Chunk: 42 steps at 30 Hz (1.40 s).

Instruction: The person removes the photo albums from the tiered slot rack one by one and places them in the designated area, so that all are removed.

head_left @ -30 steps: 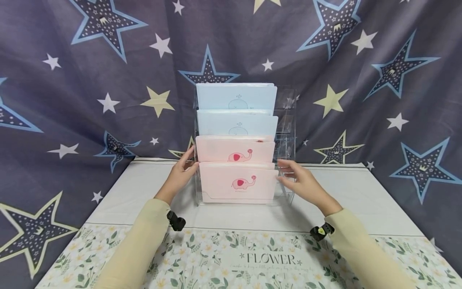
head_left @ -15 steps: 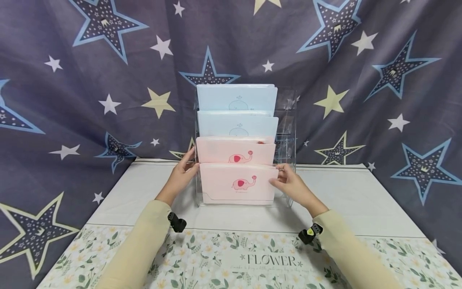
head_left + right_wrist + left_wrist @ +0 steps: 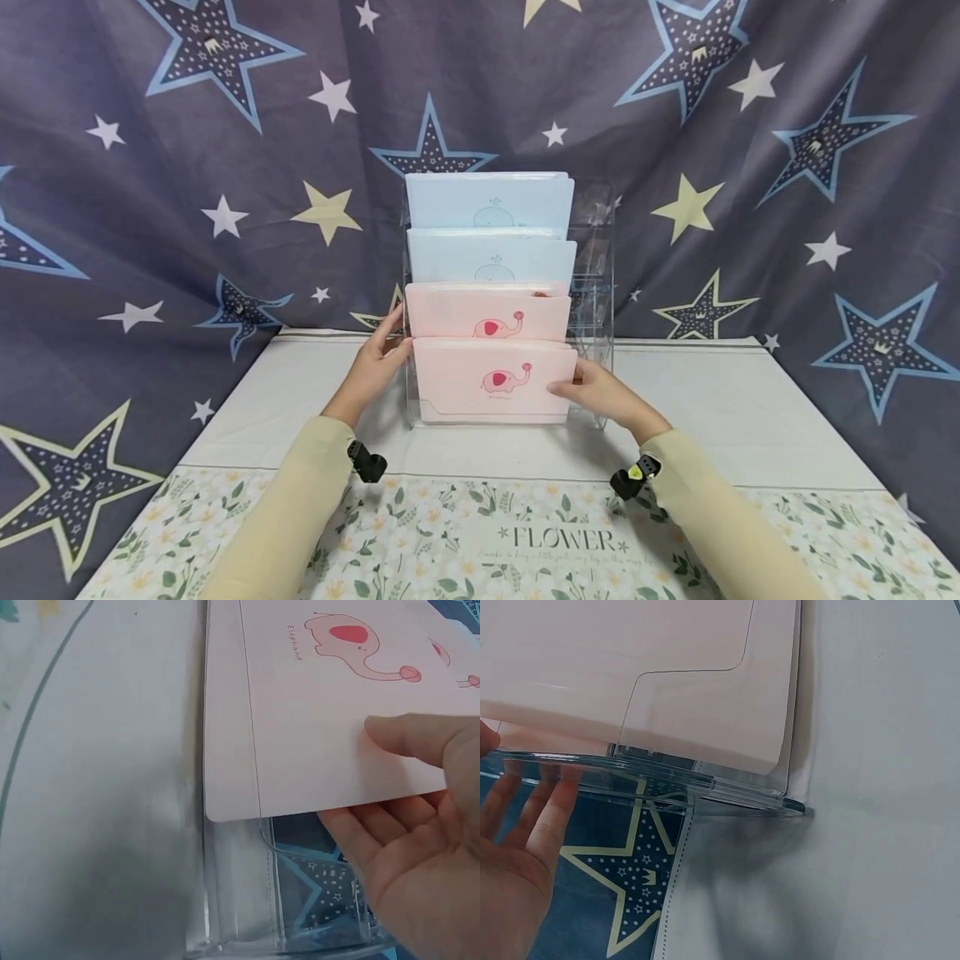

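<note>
A clear acrylic rack point(image 3: 596, 300) stands upright in the head view, with pink and blue file folders in its stepped tiers. My left hand point(image 3: 366, 379) holds the rack's left side panel point(image 3: 667, 778), thumb on one face and fingers on the other. With my right hand point(image 3: 606, 395) I pinch the right edge of the front pink folder point(image 3: 453, 375), which bears a red elephant. The thumb point(image 3: 412, 736) lies on its front and the fingers go behind it. Another pink folder point(image 3: 442, 312) is one tier up. Blue folders with whale drawings point(image 3: 450, 258) fill the upper tiers.
The rack stands on a white table cover point(image 3: 697, 400) whose front strip is a floral print point(image 3: 420, 533) lettered FLOWER. Behind hangs a dark star-patterned curtain point(image 3: 495, 75). Black wrist cameras point(image 3: 367, 461) sit on both sleeves.
My right hand has come in from the right to the front pink folder's edge and now pinches it, slightly lower than half a second ago. The left hand stays at the rack's side.
</note>
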Each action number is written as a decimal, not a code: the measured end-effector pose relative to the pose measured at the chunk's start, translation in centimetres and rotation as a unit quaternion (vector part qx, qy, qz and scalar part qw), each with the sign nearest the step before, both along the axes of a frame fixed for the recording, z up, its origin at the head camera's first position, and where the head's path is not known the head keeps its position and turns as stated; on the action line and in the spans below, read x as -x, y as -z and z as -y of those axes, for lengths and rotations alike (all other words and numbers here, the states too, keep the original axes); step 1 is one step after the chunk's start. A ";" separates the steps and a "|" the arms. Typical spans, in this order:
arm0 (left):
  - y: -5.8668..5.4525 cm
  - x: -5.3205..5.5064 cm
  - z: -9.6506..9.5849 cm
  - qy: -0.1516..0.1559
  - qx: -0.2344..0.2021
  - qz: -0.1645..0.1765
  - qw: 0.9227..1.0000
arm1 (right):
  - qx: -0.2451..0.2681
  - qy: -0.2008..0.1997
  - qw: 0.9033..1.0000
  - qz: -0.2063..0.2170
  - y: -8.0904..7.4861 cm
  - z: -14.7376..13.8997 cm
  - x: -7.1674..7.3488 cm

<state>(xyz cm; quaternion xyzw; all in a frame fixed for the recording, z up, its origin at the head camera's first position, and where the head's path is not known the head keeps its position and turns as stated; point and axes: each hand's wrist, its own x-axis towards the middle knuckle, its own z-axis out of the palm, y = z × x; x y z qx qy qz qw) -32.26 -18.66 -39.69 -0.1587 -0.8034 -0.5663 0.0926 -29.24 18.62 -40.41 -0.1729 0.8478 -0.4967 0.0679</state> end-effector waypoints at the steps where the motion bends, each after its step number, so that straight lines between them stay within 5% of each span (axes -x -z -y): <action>1: 0.0 -0.1 0.0 -0.001 0.000 0.000 1.000 | 0.002 0.001 1.000 -0.002 0.0 0.1 0.0; 11: 0.1 -0.1 0.0 0.003 -0.011 -0.005 1.000 | 0.041 0.015 0.996 -0.080 0.9 0.6 -0.4; 20: -0.3 -0.4 -0.3 0.004 -0.004 0.005 1.000 | 0.072 0.041 0.993 -0.084 1.3 0.5 -0.6; 42: 0.0 0.0 -0.2 -0.001 -0.005 -0.006 1.000 | 0.147 0.086 0.977 -0.126 -2.2 -2.0 -0.9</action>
